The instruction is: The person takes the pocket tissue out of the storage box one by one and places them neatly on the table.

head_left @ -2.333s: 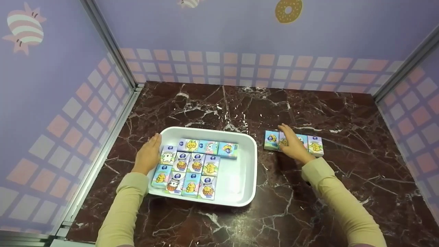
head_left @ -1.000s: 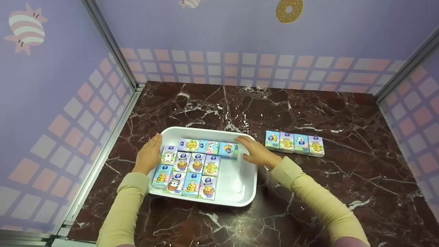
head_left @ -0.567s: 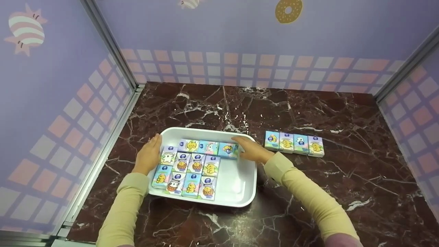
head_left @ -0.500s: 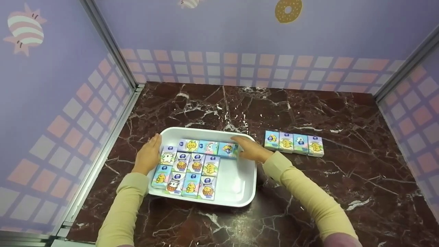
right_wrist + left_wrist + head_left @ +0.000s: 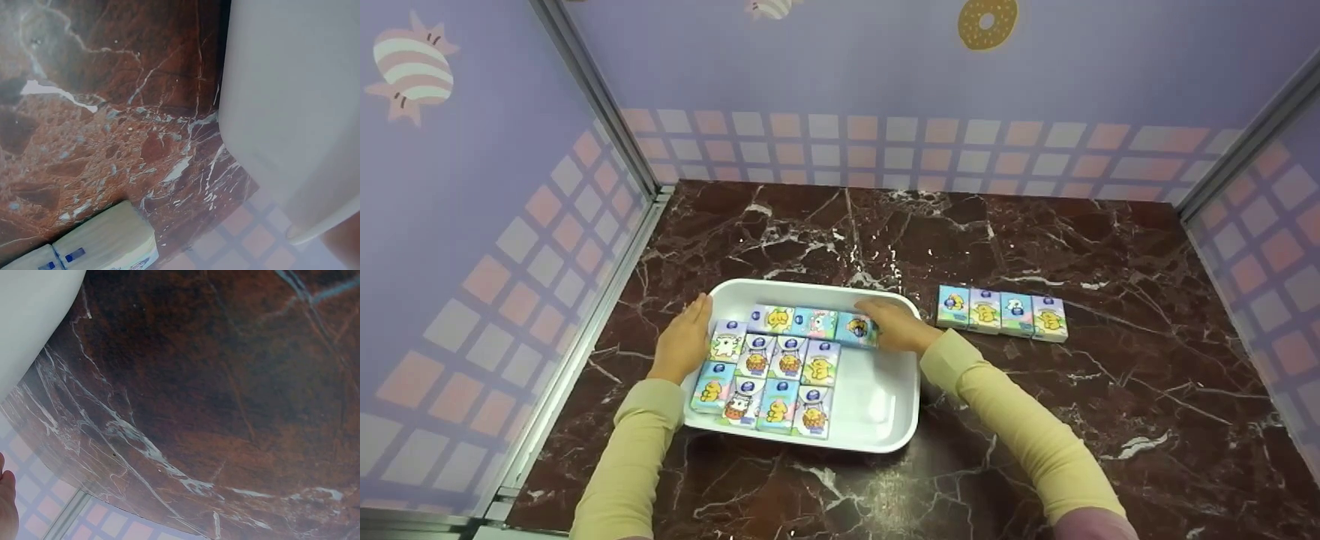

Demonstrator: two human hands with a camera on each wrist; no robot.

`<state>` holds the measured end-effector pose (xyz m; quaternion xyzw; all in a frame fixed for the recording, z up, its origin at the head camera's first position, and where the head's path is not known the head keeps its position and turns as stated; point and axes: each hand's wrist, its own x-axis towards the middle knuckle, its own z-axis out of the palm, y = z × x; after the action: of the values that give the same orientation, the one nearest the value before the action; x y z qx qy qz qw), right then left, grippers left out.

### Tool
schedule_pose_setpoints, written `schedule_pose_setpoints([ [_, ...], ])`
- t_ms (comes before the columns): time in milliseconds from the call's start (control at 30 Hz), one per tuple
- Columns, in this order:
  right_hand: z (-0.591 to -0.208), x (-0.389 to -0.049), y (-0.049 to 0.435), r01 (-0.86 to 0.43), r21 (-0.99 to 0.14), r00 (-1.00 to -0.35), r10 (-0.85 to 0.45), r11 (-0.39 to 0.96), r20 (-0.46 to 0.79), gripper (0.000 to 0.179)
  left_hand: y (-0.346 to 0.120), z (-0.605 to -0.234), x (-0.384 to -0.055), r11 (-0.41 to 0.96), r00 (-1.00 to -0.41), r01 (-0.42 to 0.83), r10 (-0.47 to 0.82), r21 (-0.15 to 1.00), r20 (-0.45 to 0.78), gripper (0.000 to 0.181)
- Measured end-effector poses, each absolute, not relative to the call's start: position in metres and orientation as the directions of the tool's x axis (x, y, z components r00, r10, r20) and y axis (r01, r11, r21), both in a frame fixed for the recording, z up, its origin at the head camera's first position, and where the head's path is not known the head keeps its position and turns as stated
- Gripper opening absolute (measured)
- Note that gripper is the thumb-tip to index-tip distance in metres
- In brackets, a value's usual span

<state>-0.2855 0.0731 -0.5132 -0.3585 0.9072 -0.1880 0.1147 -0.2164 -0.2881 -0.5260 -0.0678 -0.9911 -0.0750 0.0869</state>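
A white tray (image 5: 877, 442) stands on the marble table and holds several pocket tissue packs (image 5: 790, 355) with cartoon prints, in three rows. My left hand (image 5: 682, 341) lies along the tray's left rim with its fingers straight; part of it shows at the edge of the left wrist view. Over the right rim reaches my right hand (image 5: 901, 328), its fingertips at the right end of a blue tissue pack (image 5: 855, 329), the last in the far row. Fingers lie toward its far side, the thumb low at its near corner. The right wrist view mostly catches the tray's outer wall (image 5: 292, 84).
Right of the tray, several more tissue packs (image 5: 985, 311) lie side by side in a row on the table (image 5: 1110, 420). Purple panels with checkered bands (image 5: 900, 142) enclose the table at the back and both sides. A metal rail (image 5: 585, 330) runs along the left edge.
My right hand has left the row of packs on the table, crossed left over the tray's rim and moved up to the far row's blue tissue pack. The left hand has stayed put.
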Motion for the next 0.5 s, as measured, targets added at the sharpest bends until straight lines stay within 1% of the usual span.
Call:
schedule_pose_setpoints([
  [167,-0.5123,-0.2813,0.0724,-0.587,-0.411,-0.729,-0.677,0.697,-0.107,0.072,-0.2884,-0.5273,-0.2169,0.98,-0.976,0.142,0.114,0.141,0.186,0.053],
  [267,-0.5111,-0.279,0.072,-0.575,-0.415,-0.722,-0.676,0.705,-0.148,0.075,-0.2887,-0.5278,-0.2176,0.98,-0.976,0.141,0.115,0.14,0.183,0.054],
  [367,-0.511,-0.2769,0.0716,-0.581,-0.406,-0.707,-0.684,0.706,-0.178,0.077,-0.2889,-0.5278,-0.2183,0.98,-0.977,0.142,0.117,0.138,0.178,0.054],
  [500,-0.5127,-0.2752,0.0703,-0.639,-0.363,-0.668,-0.723,0.678,-0.174,0.078,-0.2889,-0.5274,-0.2181,0.98,-0.977,0.143,0.118,0.136,0.177,0.053],
])
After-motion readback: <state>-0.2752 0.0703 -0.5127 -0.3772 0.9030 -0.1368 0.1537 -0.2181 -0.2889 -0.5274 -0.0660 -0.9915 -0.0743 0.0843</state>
